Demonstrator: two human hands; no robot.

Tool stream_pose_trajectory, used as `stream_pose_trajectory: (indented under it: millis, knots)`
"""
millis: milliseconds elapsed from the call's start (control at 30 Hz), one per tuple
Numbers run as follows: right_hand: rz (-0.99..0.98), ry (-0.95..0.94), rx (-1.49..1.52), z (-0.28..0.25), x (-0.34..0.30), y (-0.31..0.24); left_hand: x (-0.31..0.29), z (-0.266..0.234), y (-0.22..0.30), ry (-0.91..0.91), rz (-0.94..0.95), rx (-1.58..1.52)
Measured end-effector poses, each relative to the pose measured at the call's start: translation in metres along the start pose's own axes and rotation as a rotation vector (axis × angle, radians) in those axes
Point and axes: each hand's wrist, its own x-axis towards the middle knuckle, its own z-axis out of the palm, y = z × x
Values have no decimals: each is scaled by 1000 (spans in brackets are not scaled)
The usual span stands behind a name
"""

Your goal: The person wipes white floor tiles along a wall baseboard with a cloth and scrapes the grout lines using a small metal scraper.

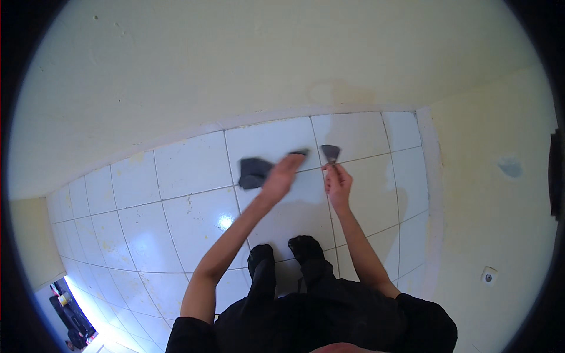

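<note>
And here's the scraper [331, 153], a flat, flared blade on a short handle, held just above or against the tiled floor [282, 220]; I can't tell whether the blade touches. The right hand [338, 183] has it, fingers curled closed around the handle, blade pointing away toward the wall ahead [235, 59]. Just across to the left, there's the dark grey cloth [254, 172], bunched up by the left hand [280, 176]. That hand is blurred, reaching forward and to the right over the tiles, with the cloth against its left side and another dark bit at its fingertips; how far the fingers are closed, and how firmly they have the cloth, I can't tell. Below both hands stand two feet in dark socks [304, 248], legs in black trousers [353, 306] behind them. White tiles all round, a bright glare [225, 222] left of the feet, yellowish stains [136, 157] farther left. Over on the right-hand wall [465, 176], a grey patch [510, 167] and, lower down, a round-centred socket [489, 276]. Far lower left, dark items [70, 315] sit beside a bright strip of light.
</note>
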Motion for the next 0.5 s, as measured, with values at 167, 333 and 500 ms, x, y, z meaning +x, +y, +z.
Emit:
stream_pose_trajectory:
  millis: [167,333,500]
  knots:
    - [-41,218,22,-37,4,-6,47,74,7,-159,339,48]
    - [-12,209,14,-37,5,-5,81,67,-24,-12,82,26]
    - [63,169,-19,-26,5,12,64,21,-61,324,-193,180]
